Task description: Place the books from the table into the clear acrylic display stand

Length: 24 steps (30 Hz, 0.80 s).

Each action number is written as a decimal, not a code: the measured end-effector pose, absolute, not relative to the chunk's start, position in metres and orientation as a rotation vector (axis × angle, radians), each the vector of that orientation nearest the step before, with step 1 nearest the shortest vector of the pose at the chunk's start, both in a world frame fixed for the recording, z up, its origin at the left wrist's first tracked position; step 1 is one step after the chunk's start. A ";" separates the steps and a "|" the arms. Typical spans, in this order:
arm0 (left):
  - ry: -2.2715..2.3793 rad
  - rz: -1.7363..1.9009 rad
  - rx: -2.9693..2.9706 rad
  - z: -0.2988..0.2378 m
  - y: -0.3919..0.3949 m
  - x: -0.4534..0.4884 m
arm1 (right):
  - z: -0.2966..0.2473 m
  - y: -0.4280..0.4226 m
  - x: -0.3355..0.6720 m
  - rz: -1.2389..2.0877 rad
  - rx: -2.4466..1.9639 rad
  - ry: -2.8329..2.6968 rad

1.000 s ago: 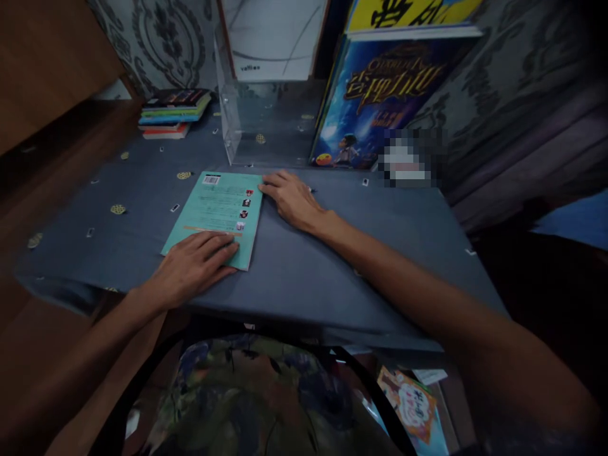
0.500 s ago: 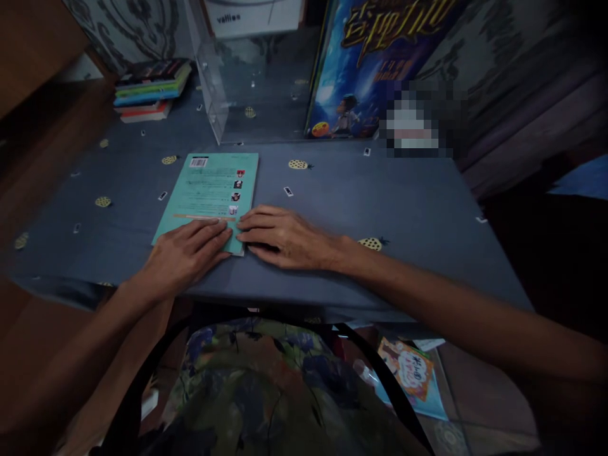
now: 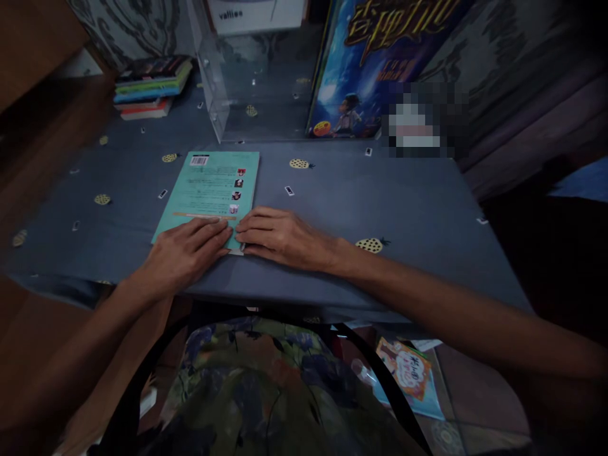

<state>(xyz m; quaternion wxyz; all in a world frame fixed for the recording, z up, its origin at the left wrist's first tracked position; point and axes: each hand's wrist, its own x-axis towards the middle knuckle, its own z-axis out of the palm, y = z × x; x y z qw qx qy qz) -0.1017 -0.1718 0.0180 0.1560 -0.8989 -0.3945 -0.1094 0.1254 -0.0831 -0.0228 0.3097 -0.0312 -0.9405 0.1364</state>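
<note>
A teal book (image 3: 213, 183) lies back cover up, its barcode at the far left corner and several small portraits along its right side. My left hand (image 3: 183, 250) rests with fingers stretched over the book's near edge. At the near right corner, my right hand (image 3: 285, 237) has its fingertips on the cover and its thumb against the side edge, pinching that corner. White page edges show just below the cover there. The parts of the book under both hands are hidden.
A patterned blue tablecloth (image 3: 403, 196) covers the table. At the back stand a clear acrylic holder (image 3: 213, 95) and a large blue book (image 3: 351, 82). A stack of books (image 3: 152, 88) lies at the far left. Below the table's front edge is an orange packet (image 3: 406, 367).
My right thumb has drawn in against the book's near right corner, where more page edge shows. My left hand and the book have hardly moved.
</note>
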 end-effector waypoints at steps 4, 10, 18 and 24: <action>-1.150 -0.292 -2.585 0.019 -0.172 -0.101 | -0.023 -0.082 0.124 0.343 -0.094 -2.481; -1.117 -0.212 -2.543 0.021 -0.172 -0.100 | -0.020 -0.081 0.123 0.256 -0.066 -2.506; -1.137 -0.191 -2.529 0.020 -0.173 -0.100 | -0.018 -0.081 0.124 0.169 -0.024 -2.523; -1.174 -0.202 -2.569 0.023 -0.174 -0.100 | -0.017 -0.081 0.124 0.153 -0.030 -2.529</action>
